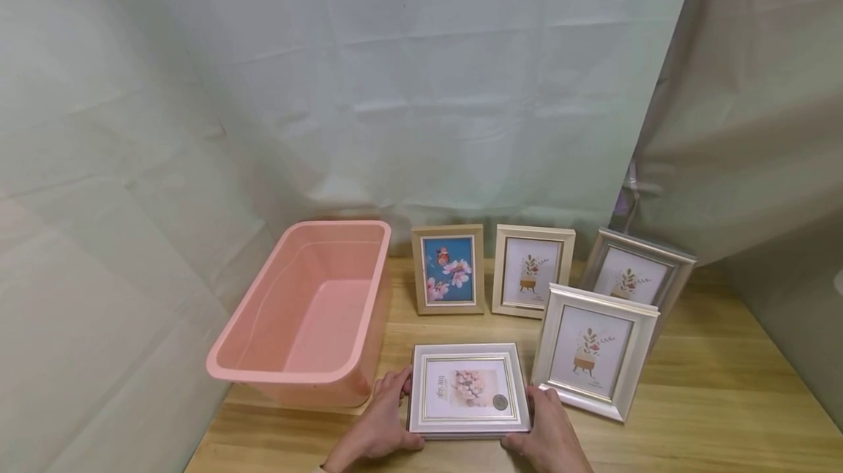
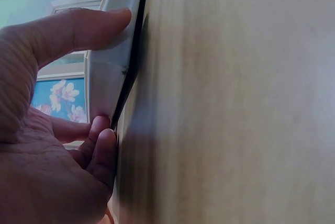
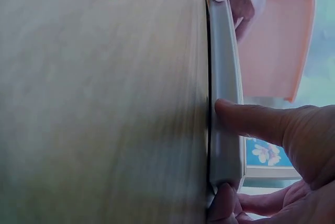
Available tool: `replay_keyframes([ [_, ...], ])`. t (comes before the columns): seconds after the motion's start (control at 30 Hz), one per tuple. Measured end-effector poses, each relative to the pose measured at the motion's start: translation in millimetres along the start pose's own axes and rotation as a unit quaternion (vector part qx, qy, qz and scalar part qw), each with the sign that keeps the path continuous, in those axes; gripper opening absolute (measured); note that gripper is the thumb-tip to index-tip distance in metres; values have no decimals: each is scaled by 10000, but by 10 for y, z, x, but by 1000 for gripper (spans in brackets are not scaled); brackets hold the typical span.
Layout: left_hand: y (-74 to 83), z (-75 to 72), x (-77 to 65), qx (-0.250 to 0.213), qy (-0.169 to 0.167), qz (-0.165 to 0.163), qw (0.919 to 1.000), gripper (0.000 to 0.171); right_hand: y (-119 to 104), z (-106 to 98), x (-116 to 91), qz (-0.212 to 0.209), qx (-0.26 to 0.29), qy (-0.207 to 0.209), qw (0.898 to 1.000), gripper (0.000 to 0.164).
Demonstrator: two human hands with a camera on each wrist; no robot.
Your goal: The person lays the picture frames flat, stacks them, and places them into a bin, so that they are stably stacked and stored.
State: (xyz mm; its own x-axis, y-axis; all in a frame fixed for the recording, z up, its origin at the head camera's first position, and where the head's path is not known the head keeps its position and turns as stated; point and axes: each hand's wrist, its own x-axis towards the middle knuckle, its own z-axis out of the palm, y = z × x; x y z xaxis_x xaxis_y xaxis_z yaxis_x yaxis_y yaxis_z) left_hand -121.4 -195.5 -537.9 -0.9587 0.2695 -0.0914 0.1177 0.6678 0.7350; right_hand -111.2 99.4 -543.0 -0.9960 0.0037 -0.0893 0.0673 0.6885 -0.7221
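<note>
A white picture frame [image 1: 469, 425] with thin gold inner lines lies face up at the table's front, its pink-flower print turned sideways. My left hand [image 1: 382, 418] grips its left end, the thumb along the near edge and the fingers at the left side. At the opposite end my right hand [image 1: 548, 429] holds it in the same way, thumb on the near edge. Both wrist views show the frame's pale side [image 2: 107, 72] with a dark line under it, close to the wooden surface; whether it is slightly raised, I cannot tell.
A pink plastic tub [image 1: 358, 359] stands to the left. Behind are upright frames: a blue flower picture [image 1: 449, 268], a cream frame [image 1: 533, 268], a grey one [image 1: 635, 272] and a silver one [image 1: 593, 352] overlapping it. Pale cloth [image 1: 421, 92] hangs behind the wooden table [image 1: 724, 385].
</note>
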Motion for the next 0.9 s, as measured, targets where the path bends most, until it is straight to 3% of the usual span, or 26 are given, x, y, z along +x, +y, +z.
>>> replay_keyframes([
  [0.3, -47, 18, 6, 14, 110, 190, 9998, 116, 63, 5, -18, -227, -12, 92, 9997, 87],
  [0.5, 6, -9, -6, -23, 40, -8, 10000, 119, 67, -34, -20, -324, -233, 55, 9992, 79],
  [0.9, 9, -10, -36, -138, 29, -90, 9999, 116, 42, -163, -94, -285, 83, 85, 9995, 75],
])
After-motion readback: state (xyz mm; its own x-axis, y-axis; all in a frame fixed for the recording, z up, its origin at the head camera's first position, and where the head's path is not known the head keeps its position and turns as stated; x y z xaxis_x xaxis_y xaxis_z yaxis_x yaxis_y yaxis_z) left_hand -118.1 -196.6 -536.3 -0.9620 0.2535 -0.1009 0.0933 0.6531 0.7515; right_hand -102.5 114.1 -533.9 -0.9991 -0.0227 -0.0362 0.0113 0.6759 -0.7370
